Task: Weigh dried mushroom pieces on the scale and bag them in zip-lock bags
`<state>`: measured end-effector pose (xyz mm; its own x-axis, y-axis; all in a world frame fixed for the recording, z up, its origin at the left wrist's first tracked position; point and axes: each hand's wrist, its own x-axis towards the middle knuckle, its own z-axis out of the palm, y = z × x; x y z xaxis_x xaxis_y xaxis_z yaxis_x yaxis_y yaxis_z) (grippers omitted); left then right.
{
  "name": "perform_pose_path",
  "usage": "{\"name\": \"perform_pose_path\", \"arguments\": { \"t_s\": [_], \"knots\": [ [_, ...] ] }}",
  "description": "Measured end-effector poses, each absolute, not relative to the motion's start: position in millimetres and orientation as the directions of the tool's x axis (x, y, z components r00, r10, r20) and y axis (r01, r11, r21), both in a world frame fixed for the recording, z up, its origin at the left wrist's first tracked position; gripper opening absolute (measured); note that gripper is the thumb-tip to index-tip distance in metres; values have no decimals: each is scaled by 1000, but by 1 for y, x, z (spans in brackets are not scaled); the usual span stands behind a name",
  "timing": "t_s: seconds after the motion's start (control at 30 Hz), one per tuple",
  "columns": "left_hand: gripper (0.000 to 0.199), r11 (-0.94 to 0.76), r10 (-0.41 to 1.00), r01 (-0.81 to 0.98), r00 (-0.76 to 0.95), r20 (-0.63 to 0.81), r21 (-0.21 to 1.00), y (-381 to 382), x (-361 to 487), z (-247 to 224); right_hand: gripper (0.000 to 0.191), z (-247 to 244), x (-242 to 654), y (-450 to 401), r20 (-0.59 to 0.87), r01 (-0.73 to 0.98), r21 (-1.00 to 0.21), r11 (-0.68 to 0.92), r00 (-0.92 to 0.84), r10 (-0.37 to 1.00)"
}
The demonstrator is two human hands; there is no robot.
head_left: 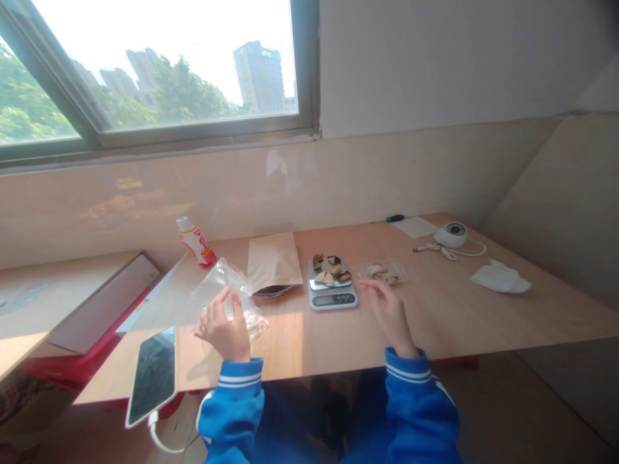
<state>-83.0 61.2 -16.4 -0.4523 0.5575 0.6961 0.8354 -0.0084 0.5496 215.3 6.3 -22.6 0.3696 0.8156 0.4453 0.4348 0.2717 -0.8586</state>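
Note:
My left hand [221, 326] is shut on a crumpled clear plastic bag [226, 288], which rises from my fingers towards the kraft paper bag [274, 262]. Beyond my right hand [389, 316], which holds nothing, lies a small clear bag of pale dried mushroom pieces [381, 272]. My right fingers hang just in front of that bag and appear not to touch it. Between my hands stands a digital kitchen scale [331, 298], with dark and pale dried mushroom pieces [329, 269] on its metal top.
All this stands on a light wooden table [449, 316]. A pink-and-white bottle [196, 241] stands at the back left, with a tablet [153, 376] and its white cable at the front left. A white corded device [451, 234], white cloth [500, 277], and white paper [414, 227] lie at the right.

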Motion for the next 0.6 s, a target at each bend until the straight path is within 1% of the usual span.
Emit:
{"name": "perform_pose_path", "arguments": {
  "t_s": [0.03,0.07,0.17,0.23,0.27,0.33,0.4,0.5,0.53,0.6],
  "knots": [
    [30,-113,534,832,-410,739,543,56,-73,-12,25,-18,208,6,427,385,-877,287,355,831],
    [30,-226,534,829,-334,777,512,51,-62,-10,27,-14,200,5,405,336,-895,294,332,852],
    [28,-498,531,775,-81,843,388,34,-27,-12,34,-2,173,3,333,228,-932,283,221,917],
    [32,-621,540,702,62,839,348,25,-7,-18,35,3,157,0,303,178,-945,275,152,941],
    [34,-655,548,670,102,830,350,21,0,-22,34,5,149,-1,299,154,-948,278,133,945],
    [37,-686,593,609,151,791,398,14,10,-30,29,6,137,-2,306,120,-949,291,135,943],
    [37,-670,659,553,135,740,496,10,13,-36,25,7,130,-3,312,121,-948,295,165,936],
    [38,-571,756,475,-14,655,670,9,9,-43,23,6,124,-3,307,158,-945,286,132,943],
    [40,-542,774,450,-62,631,709,11,7,-44,23,6,123,-3,306,164,-943,289,92,948],
    [42,-529,780,427,-96,618,734,14,2,-45,24,4,123,-4,305,163,-940,299,10,952]
  ]
}}
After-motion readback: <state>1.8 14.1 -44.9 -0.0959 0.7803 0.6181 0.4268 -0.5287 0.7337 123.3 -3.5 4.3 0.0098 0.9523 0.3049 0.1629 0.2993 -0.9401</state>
